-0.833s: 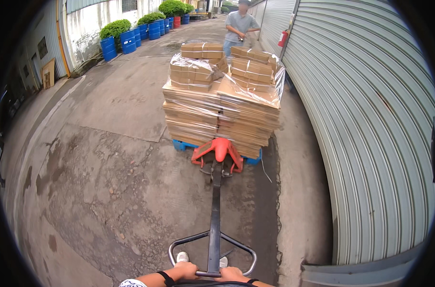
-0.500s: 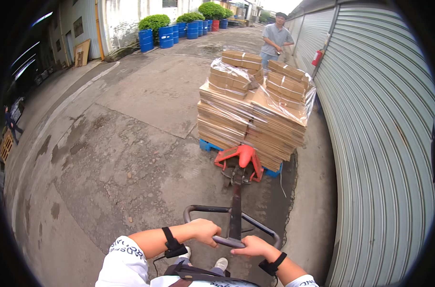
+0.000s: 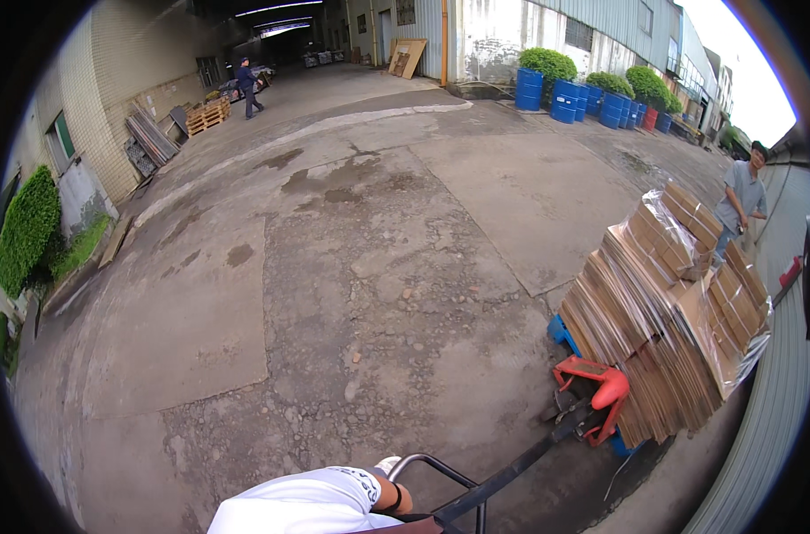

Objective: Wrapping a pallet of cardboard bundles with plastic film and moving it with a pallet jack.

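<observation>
Pallet jack handle loop sits right by the left arm. Cardboard stack lies far right of it. Hands hidden; grip can't be told.

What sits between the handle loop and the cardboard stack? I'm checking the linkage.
In the head view, the black tiller bar and red pump housing lie between them.

1. Blue barrels are standing in a row beneath trimmed green shrubs.
2. A person in dark clothes is walking near stacked wooden pallets.
3. A person in a grey shirt is standing beside the corrugated metal wall.
4. The cracked concrete yard is showing dark stains.
</observation>
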`<state>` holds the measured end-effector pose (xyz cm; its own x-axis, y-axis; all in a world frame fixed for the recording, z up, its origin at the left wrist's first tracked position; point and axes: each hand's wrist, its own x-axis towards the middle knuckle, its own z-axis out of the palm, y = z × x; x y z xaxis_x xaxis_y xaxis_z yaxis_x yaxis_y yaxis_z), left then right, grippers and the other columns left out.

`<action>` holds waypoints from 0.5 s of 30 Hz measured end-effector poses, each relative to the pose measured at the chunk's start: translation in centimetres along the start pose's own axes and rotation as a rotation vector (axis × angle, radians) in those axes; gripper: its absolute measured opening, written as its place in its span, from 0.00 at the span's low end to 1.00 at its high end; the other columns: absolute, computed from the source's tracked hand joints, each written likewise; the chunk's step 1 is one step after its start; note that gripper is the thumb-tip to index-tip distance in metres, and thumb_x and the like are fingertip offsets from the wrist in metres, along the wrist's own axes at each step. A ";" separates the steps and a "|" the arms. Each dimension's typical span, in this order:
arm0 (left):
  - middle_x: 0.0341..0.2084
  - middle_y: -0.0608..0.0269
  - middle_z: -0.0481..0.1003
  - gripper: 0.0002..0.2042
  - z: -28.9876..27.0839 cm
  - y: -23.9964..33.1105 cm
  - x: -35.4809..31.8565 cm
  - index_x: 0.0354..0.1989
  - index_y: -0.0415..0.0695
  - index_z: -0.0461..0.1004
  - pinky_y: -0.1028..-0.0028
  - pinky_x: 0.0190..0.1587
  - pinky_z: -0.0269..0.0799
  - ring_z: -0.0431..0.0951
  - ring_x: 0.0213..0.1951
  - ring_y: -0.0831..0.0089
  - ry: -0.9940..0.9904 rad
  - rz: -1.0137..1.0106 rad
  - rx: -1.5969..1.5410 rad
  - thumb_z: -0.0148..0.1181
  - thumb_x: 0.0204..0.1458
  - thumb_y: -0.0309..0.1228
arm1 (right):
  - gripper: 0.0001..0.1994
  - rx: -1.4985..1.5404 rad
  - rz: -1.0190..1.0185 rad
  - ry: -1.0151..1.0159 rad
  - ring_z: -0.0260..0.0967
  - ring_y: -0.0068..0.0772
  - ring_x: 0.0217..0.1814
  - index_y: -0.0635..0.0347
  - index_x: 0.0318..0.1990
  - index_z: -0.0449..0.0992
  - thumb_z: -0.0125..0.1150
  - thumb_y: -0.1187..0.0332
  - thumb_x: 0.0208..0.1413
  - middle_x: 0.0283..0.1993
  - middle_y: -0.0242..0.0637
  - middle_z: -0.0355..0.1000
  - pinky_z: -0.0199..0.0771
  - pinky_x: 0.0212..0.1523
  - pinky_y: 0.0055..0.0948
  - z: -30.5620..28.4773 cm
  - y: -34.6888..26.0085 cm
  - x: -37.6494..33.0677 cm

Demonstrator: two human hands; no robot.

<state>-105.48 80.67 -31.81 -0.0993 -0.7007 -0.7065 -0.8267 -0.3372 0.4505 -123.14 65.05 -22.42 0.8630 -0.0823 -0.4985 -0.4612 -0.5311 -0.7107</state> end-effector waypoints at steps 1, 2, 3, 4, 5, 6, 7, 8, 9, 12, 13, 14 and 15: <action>0.35 0.51 0.78 0.13 -1.0 -0.4 -0.2 0.37 0.42 0.79 0.59 0.40 0.74 0.79 0.41 0.56 -0.216 0.050 0.035 0.61 0.44 0.34 | 0.21 0.064 -0.015 -0.066 0.72 0.60 0.33 0.71 0.27 0.75 0.65 0.56 0.42 0.24 0.61 0.70 0.71 0.33 0.43 -0.3 -1.5 1.1; 0.33 0.51 0.78 0.14 -2.2 -1.0 -0.7 0.37 0.41 0.78 0.60 0.38 0.74 0.79 0.39 0.58 -0.437 0.105 0.072 0.63 0.43 0.36 | 0.20 0.134 -0.029 -0.129 0.72 0.60 0.33 0.71 0.27 0.75 0.65 0.56 0.42 0.24 0.61 0.70 0.71 0.33 0.43 -0.7 -2.6 3.1; 0.30 0.52 0.78 0.14 -3.9 -1.1 -1.9 0.36 0.41 0.77 0.60 0.37 0.73 0.79 0.36 0.58 -0.424 0.045 -0.147 0.63 0.42 0.36 | 0.20 0.181 -0.030 -0.150 0.72 0.60 0.33 0.71 0.27 0.75 0.65 0.56 0.43 0.24 0.60 0.70 0.71 0.33 0.43 -0.5 -3.1 3.8; 0.28 0.53 0.78 0.15 -7.3 -0.7 -2.5 0.35 0.41 0.77 0.59 0.36 0.73 0.79 0.34 0.58 -0.411 0.003 -0.309 0.62 0.42 0.37 | 0.20 0.231 -0.024 -0.110 0.72 0.60 0.33 0.70 0.27 0.75 0.64 0.56 0.43 0.24 0.60 0.69 0.71 0.34 0.44 -0.7 -2.7 3.4; 0.27 0.53 0.78 0.15 -10.9 0.5 -3.6 0.33 0.41 0.76 0.60 0.35 0.73 0.79 0.33 0.58 -0.223 0.085 -0.192 0.63 0.41 0.39 | 0.24 0.069 0.092 -0.202 0.73 0.46 0.27 0.68 0.23 0.76 0.63 0.49 0.43 0.20 0.49 0.71 0.72 0.31 0.37 -2.6 -0.8 3.4; 0.25 0.54 0.77 0.16 -14.0 1.5 -5.4 0.32 0.41 0.76 0.60 0.33 0.73 0.79 0.31 0.58 -0.036 0.128 -0.129 0.63 0.41 0.41 | 0.27 -0.085 0.180 -0.358 0.74 0.33 0.20 0.65 0.19 0.77 0.61 0.43 0.43 0.15 0.38 0.72 0.72 0.28 0.30 -6.8 -2.2 4.8; 0.26 0.53 0.77 0.15 -17.3 2.9 -6.0 0.32 0.41 0.76 0.60 0.34 0.73 0.79 0.33 0.57 0.065 0.148 -0.028 0.62 0.40 0.39 | 0.27 -0.126 0.245 -0.317 0.75 0.35 0.22 0.65 0.20 0.77 0.60 0.43 0.43 0.16 0.40 0.72 0.73 0.29 0.32 -10.0 -3.5 4.9; 0.27 0.52 0.77 0.15 -20.1 4.0 -5.7 0.33 0.41 0.77 0.59 0.35 0.73 0.79 0.34 0.56 0.169 0.170 0.062 0.61 0.39 0.38 | 0.28 -0.169 0.310 -0.287 0.75 0.37 0.24 0.66 0.22 0.78 0.59 0.43 0.43 0.18 0.41 0.73 0.73 0.30 0.33 -12.6 -4.3 4.5; 0.28 0.52 0.77 0.16 -21.6 4.1 -5.0 0.36 0.42 0.75 0.59 0.37 0.72 0.78 0.36 0.53 0.156 0.163 0.047 0.60 0.39 0.38 | 0.28 -0.218 0.306 -0.261 0.76 0.39 0.25 0.66 0.22 0.78 0.59 0.43 0.44 0.19 0.43 0.73 0.73 0.30 0.35 -13.8 -4.6 4.5; 0.29 0.50 0.78 0.15 -19.6 4.7 -3.8 0.33 0.40 0.77 0.60 0.38 0.73 0.79 0.36 0.55 0.083 0.211 -0.017 0.60 0.38 0.36 | 0.29 -0.256 0.261 -0.268 0.75 0.47 0.28 0.68 0.22 0.77 0.57 0.43 0.44 0.21 0.50 0.73 0.73 0.33 0.38 -12.6 -3.6 3.2; 0.30 0.49 0.78 0.15 -16.8 3.9 -2.7 0.34 0.40 0.77 0.60 0.39 0.73 0.78 0.37 0.55 0.000 0.163 -0.050 0.59 0.39 0.36 | 0.20 -0.016 0.240 -0.206 0.72 0.59 0.33 0.70 0.27 0.76 0.64 0.56 0.42 0.25 0.60 0.70 0.70 0.34 0.45 -11.8 -6.5 1.8; 0.31 0.49 0.78 0.15 -13.3 3.6 -1.8 0.35 0.40 0.77 0.60 0.39 0.72 0.78 0.37 0.54 -0.082 0.139 -0.068 0.59 0.39 0.36 | 0.19 -0.101 0.117 -0.114 0.71 0.59 0.33 0.70 0.27 0.75 0.64 0.57 0.42 0.26 0.61 0.70 0.70 0.33 0.47 -7.5 -2.3 1.7; 0.32 0.49 0.77 0.16 -10.7 3.7 -1.7 0.37 0.40 0.76 0.58 0.41 0.72 0.78 0.39 0.53 -0.091 0.153 -0.070 0.58 0.41 0.36 | 0.19 -0.118 0.115 -0.142 0.71 0.60 0.33 0.70 0.26 0.75 0.63 0.56 0.42 0.27 0.61 0.70 0.70 0.34 0.48 -3.9 0.0 1.4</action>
<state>-102.47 73.90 -23.10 -0.2738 -0.6883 -0.6718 -0.7575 -0.2761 0.5916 -121.10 61.67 -21.14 0.7644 -0.0327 -0.6439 -0.5203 -0.6209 -0.5863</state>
